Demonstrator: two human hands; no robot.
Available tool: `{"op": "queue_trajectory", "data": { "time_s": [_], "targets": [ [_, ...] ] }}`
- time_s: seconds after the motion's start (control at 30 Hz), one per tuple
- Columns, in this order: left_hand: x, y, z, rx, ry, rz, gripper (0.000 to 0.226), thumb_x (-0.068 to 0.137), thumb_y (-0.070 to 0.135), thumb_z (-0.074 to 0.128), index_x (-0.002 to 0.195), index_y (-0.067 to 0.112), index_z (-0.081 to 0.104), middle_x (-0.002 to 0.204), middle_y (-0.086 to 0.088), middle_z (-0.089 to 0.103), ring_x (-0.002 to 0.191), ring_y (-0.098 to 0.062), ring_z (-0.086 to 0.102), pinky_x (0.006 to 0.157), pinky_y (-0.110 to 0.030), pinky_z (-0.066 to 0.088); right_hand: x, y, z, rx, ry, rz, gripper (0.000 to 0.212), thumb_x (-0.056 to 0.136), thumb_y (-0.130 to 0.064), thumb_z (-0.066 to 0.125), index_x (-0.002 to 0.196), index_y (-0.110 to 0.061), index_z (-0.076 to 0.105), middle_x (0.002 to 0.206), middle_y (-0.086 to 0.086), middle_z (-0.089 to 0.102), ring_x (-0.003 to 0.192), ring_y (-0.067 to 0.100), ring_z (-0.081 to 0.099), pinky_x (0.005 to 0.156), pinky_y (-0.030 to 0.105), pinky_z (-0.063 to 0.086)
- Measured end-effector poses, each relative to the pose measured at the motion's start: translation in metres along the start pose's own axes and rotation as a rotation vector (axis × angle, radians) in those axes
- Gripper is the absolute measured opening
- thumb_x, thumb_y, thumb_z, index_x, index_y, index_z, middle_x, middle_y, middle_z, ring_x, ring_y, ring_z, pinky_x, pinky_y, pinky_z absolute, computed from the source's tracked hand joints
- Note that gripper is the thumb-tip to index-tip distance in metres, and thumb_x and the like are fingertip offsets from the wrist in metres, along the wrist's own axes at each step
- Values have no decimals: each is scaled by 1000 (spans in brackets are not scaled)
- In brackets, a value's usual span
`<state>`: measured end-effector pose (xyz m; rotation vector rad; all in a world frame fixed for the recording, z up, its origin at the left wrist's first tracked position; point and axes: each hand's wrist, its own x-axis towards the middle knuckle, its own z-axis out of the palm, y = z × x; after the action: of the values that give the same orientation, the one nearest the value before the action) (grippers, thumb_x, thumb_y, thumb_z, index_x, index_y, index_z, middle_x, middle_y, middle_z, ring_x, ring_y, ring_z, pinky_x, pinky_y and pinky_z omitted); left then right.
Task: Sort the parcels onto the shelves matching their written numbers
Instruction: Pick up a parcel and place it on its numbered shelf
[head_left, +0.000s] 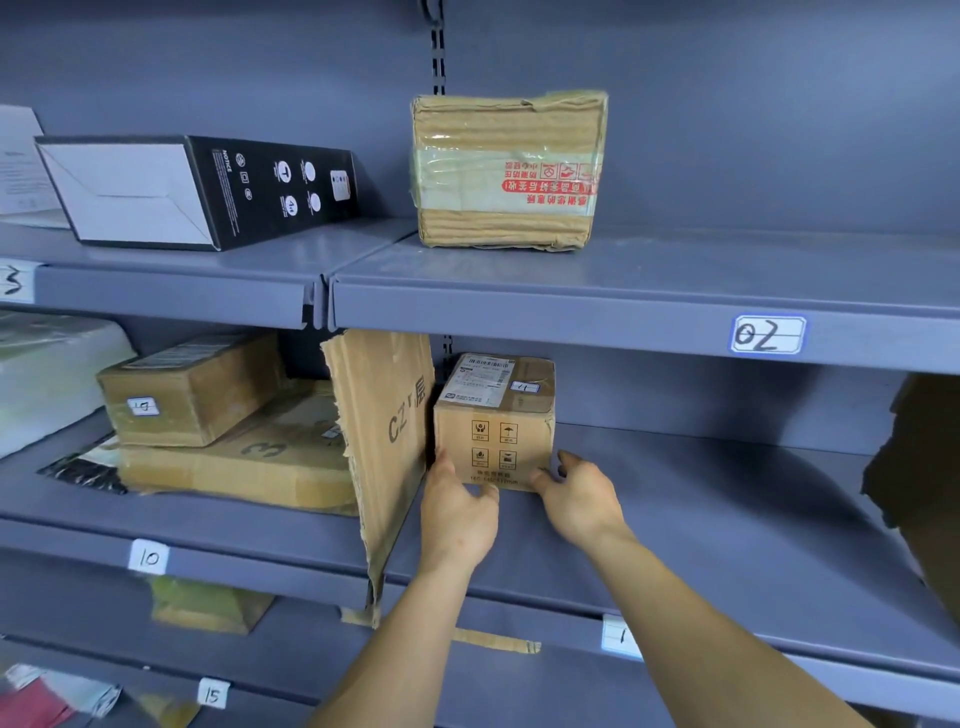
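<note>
Box (493, 431) stands on the shelf (727, 519) (others already sorted); left hand (457, 512) clasps its left edge, right hand (579, 501) loose, fingers spread.

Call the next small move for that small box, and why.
Probably release and draw both hands back: the small box sits flat on the shelf beside the cardboard divider, left hand and right hand at its lower corners.

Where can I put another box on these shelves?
Lots of bare shelf right of the taped box, above the 02 label. More right of the small box, up to the dark thing at the edge. Left of the cardboard divider it's crowded with stacked boxes.
</note>
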<state>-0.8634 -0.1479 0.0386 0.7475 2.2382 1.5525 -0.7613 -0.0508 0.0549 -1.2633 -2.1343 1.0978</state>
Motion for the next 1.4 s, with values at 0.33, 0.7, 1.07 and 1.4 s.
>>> {"op": "queue_trajectory", "data": {
  "time_s": [0.33, 0.7, 1.07, 1.4],
  "targets": [
    [-65, 7, 13, 312, -124, 124, 54, 98, 26, 58, 148, 14, 43, 151, -2, 46, 140, -18, 40, 115, -28, 31, -44, 26, -32, -289, -82, -62, 57, 101, -39, 53, 151, -14, 40, 151, 8, 48, 139, 28, 44, 109, 37, 41],
    [-129, 0, 22, 576, -252, 257, 52, 100, 30, 54, 147, 10, 44, 149, -5, 43, 143, -19, 30, 115, -29, 28, -103, 76, -50, -560, -118, -144, 34, 101, -42, 47, 122, -17, 57, 134, 5, 55, 131, 31, 41, 104, 38, 41],
    [-188, -12, 20, 672, -416, 519, 50, 100, 31, 50, 145, 11, 46, 150, -4, 44, 142, -20, 31, 117, -27, 23, -193, 109, -60, -629, 57, -60, 46, 101, -41, 47, 141, -17, 51, 143, 3, 51, 135, 27, 41, 112, 39, 36],
    [-272, -41, 40, 660, -696, 592, 37, 99, 32, 53, 130, 11, 56, 132, -4, 53, 130, -25, 44, 106, -33, 38, -306, 161, -66, -592, 99, 220, 47, 102, -42, 47, 139, -14, 50, 139, 6, 52, 133, 30, 40, 106, 41, 40]
  ]
}}
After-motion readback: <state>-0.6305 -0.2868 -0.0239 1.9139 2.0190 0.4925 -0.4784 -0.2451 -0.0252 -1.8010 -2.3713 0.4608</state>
